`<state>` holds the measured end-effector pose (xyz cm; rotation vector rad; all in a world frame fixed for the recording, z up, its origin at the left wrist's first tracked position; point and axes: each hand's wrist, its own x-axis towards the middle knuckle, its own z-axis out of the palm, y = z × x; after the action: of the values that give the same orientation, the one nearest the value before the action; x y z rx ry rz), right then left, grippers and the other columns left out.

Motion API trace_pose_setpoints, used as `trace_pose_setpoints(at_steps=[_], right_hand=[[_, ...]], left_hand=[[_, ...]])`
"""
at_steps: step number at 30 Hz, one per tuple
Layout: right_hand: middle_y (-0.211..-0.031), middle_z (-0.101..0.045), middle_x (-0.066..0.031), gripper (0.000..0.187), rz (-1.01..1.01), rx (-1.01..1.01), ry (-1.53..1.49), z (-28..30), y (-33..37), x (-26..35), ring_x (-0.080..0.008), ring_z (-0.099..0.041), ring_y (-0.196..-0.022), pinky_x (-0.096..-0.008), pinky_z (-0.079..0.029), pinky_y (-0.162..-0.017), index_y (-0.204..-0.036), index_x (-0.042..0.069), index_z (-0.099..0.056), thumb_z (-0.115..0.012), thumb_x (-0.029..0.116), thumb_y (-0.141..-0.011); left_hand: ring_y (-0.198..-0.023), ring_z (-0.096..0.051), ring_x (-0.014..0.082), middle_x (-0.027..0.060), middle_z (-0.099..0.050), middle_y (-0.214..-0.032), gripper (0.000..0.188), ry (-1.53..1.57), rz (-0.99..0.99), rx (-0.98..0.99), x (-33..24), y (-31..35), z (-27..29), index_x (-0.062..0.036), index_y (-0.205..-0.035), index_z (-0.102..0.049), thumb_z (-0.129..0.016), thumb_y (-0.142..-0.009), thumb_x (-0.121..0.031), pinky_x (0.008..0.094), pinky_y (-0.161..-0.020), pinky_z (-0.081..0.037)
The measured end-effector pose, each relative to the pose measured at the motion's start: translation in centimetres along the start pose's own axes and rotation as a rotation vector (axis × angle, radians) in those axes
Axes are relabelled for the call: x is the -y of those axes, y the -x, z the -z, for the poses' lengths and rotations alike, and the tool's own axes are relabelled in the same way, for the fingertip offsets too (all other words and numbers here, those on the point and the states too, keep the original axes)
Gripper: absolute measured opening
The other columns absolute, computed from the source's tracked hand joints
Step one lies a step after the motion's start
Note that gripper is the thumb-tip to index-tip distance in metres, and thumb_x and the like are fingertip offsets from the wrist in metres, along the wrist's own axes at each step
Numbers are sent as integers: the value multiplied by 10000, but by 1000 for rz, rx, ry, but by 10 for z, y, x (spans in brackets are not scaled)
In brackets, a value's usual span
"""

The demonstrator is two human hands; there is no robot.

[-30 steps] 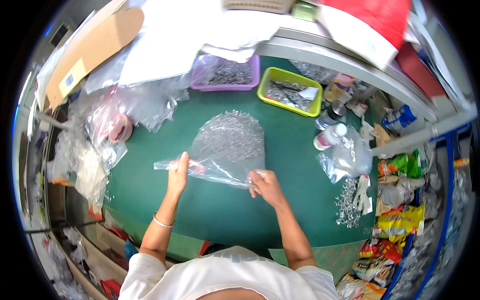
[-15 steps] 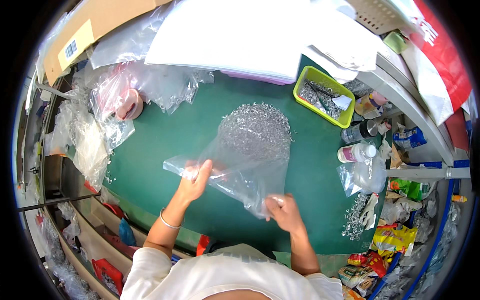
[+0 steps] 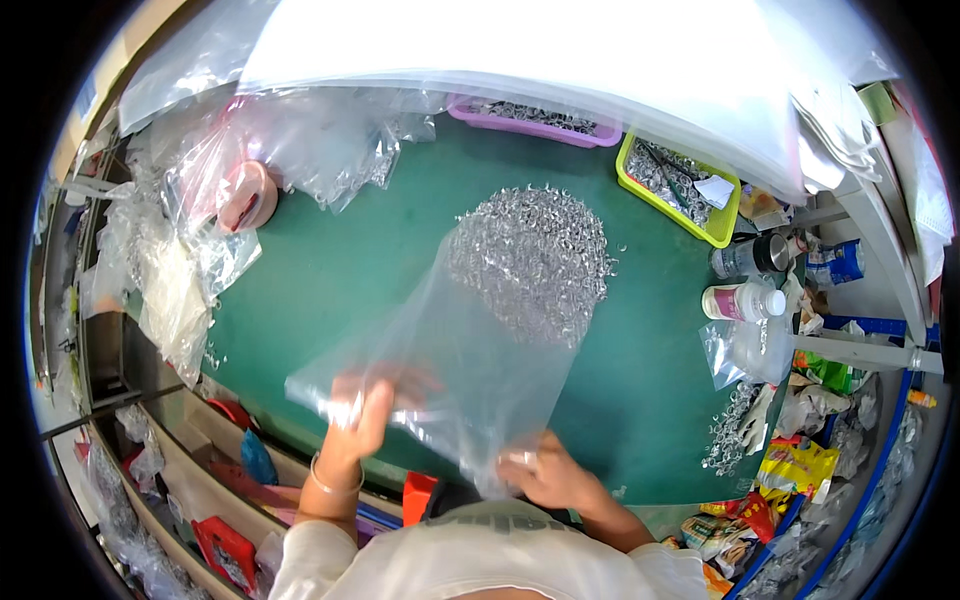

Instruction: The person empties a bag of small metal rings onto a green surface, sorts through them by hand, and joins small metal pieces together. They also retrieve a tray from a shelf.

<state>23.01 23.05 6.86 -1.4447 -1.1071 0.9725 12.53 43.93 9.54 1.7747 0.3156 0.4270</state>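
A clear plastic bag (image 3: 470, 370) stretches over the middle of the green table, its far end on a heap of small shiny ring-like pieces (image 3: 530, 250). Whether those pieces lie inside the bag or partly beneath it, I cannot tell. My left hand (image 3: 362, 412) grips the bag's near left corner, thumb on top and fingers blurred behind the film. At the near right corner my right hand (image 3: 545, 472) pinches the gathered edge, close to the table's front edge.
At the back stand a purple tray (image 3: 540, 122) and a yellow-green tray (image 3: 690, 190) of similar pieces. A white bottle (image 3: 740, 301) and a dark-lidded jar (image 3: 752, 256) are on the right. Plastic bags and a pink round container (image 3: 248, 197) occupy the left. Open drawers (image 3: 240, 470) are front left.
Both hands have drawn the bag's near edge toward my body, and the film is stretched longer. My view has shifted, showing more of the purple tray.
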Motion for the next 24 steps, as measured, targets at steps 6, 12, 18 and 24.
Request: trace_pose_setpoints(at_steps=[6, 12, 18, 24], right_hand=[[-799, -592, -125, 147, 113, 59, 88, -35, -20, -31, -326, -549, -720, -410, -416, -643, -901, 71, -611, -599, 101, -758], [-721, -574, -103, 98, 326, -101, 278, -64, -77, -65, -282, -532, -646, -390, -414, -555, -786, 42, -598, -627, 109, -722], [-807, -592, -129, 215, 199, -130, 167, -82, -90, -66, -295, -563, -772, -380, -451, -669, -863, 31, -596, -667, 167, -713], [-891, -587, -120, 218, 62, -608, 348, -34, -41, -136, -288, -557, -825, -381, -439, -747, -895, 7, -584, -654, 56, -695]], left_hand=[[-523, -574, 203, 150, -590, -609, 368, 29, -58, -167, 9, -4, 28, 62, -736, -567, -354, -879, -202, 283, -525, -463], [-717, -541, 248, 144, -536, -662, 424, 141, -72, -314, 76, 17, 75, 40, -629, -561, -394, -872, -265, 267, -535, -400], [-986, -490, 291, 172, -535, -907, 415, 137, 1, -562, 89, 33, 118, 74, -810, -586, -470, -817, -325, 365, -845, -361], [-1135, -435, 369, 227, -524, -1130, 452, 697, 14, -758, 129, 75, 199, 114, -1113, -489, -501, -787, -198, 499, -1028, -235]])
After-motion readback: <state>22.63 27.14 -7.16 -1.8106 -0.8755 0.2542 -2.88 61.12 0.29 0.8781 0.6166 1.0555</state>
